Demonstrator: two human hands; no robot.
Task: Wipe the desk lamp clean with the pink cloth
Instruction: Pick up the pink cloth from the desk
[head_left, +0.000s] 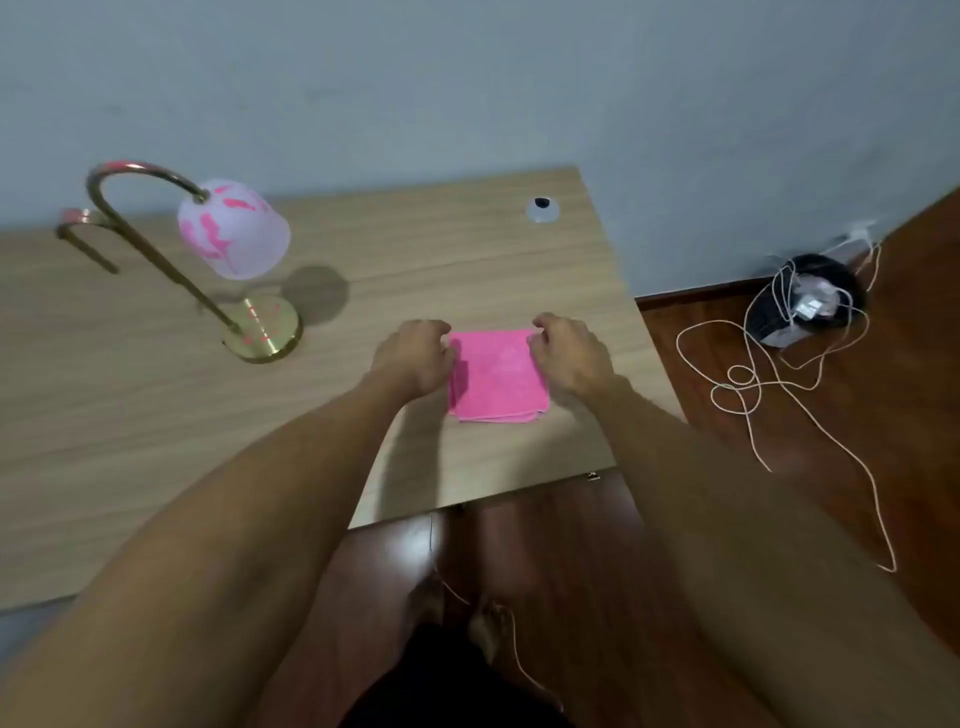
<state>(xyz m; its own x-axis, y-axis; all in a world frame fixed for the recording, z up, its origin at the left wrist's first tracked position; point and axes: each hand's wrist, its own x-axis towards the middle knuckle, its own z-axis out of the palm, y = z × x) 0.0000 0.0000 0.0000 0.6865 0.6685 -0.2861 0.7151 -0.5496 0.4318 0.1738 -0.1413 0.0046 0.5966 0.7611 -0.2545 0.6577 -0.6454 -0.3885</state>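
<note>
Head view, one frame, catalogued as follows

Item 1: pink cloth (497, 378), folded into a flat square, lying on the desk (156, 415) near its right front corner, well apart from the lamp

Item 2: desk lamp (208, 260), upright at the left rear of the desk; brass round base, curved brass neck, pale shade with pink markings hanging over the base. Pink marks also show on the neck and base; whether these are dirt or reflections cannot be told

Item 3: left hand (415, 358), back up, at the cloth's left edge, fingers curled downward. It touches the edge, but the fingertips are hidden, so a grasp is probable, not certain

Item 4: right hand (569, 358), at the cloth's upper right corner, fingers bent as if pinching that corner; motion blur leaves this grasp uncertain too

Item 5: small round white object with a dark centre (542, 209) near the desk's back edge; black bin (808, 306) and loose pale cord (748, 384) on the wooden floor to the right

Step in hand, as judged: taking up the cloth; no wiping yet done

Next move calls for: lifting the cloth clear in one hand, carrying it left to the lamp, and steadying the base or neck with the other hand, since the top-heavy shade may tip under pressure
</note>
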